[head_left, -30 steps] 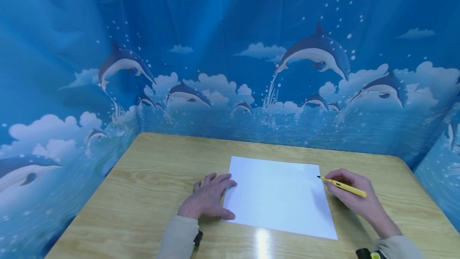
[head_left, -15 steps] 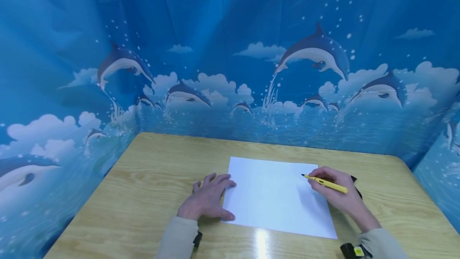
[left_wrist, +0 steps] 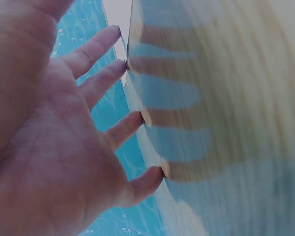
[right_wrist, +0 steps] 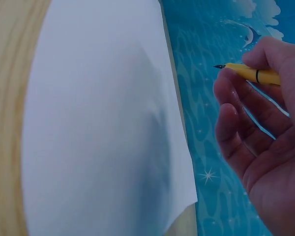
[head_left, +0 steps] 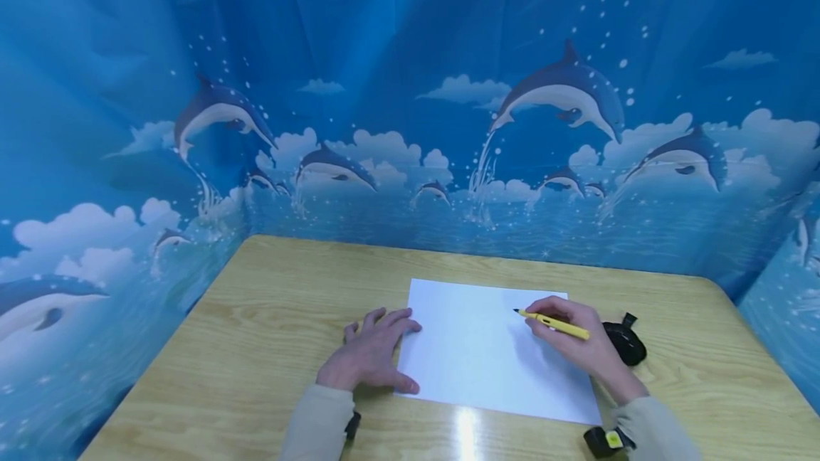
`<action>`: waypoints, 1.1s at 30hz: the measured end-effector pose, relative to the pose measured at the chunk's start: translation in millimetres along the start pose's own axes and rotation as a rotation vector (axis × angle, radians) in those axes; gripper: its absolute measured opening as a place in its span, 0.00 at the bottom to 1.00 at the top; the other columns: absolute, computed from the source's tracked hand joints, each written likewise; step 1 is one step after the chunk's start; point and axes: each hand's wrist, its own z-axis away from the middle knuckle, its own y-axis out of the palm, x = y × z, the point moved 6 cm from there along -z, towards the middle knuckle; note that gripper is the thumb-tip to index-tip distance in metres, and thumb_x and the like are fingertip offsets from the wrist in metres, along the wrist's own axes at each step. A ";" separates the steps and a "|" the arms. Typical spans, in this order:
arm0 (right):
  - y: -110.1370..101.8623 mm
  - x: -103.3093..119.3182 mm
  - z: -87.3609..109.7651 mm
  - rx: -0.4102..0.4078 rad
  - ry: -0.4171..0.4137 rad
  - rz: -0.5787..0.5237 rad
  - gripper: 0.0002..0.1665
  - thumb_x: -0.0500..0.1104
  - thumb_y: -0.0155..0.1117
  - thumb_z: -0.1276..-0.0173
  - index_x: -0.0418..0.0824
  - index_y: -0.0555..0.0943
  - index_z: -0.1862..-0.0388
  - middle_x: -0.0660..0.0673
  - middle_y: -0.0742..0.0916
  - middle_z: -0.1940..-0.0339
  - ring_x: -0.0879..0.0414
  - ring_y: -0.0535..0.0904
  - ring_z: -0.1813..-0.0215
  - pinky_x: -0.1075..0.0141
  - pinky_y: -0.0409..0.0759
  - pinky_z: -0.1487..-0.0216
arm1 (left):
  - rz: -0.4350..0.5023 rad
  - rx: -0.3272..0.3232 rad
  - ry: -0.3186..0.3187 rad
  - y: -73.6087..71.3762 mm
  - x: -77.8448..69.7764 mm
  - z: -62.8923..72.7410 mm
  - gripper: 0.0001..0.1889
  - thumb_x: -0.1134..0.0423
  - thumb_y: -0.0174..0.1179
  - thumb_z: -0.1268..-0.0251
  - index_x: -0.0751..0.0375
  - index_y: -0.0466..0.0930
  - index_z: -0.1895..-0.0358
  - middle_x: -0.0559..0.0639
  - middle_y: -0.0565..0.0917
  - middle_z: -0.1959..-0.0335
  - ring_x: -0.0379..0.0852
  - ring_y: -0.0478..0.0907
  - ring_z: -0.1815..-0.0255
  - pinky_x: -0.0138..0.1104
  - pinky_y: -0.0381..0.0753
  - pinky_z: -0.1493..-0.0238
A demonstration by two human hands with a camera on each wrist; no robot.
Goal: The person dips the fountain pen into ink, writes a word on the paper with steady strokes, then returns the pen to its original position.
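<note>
Head view: a rectangular sheet of plain white paper (head_left: 468, 358) lies flat on the pale wood-grain surface (head_left: 282, 319), and no stroke can be made out on it. Setting up looks finished, as far as the pictures show: the paper is in place, and the slim yellow pen with a dark pointed nib (head_left: 564, 327) is uncapped and in writing position. The right hand (head_left: 588, 348) pinches the pen between thumb and fingers, with the nib over the far right part of the paper; in the right wrist view it appears raised, not touching. The left hand (head_left: 370, 358) is spread at the paper's left edge, index finger and thumb resting on it, seemingly to steady it. Any marking therefore seems yet to begin. A rounded glossy black object (head_left: 626, 343) sits just beside the right hand; what it is, I cannot tell.
</note>
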 end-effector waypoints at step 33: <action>63.2 17.9 -29.6 0.151 0.033 -0.154 0.08 0.46 0.71 0.31 0.47 0.88 0.55 0.46 0.91 0.53 0.60 0.82 0.63 0.68 0.82 0.66 | -0.007 0.014 -0.004 1.7 1.3 -1.9 0.48 0.35 0.79 0.60 0.39 0.71 0.29 0.47 0.61 0.18 0.69 0.53 0.19 0.79 0.53 0.31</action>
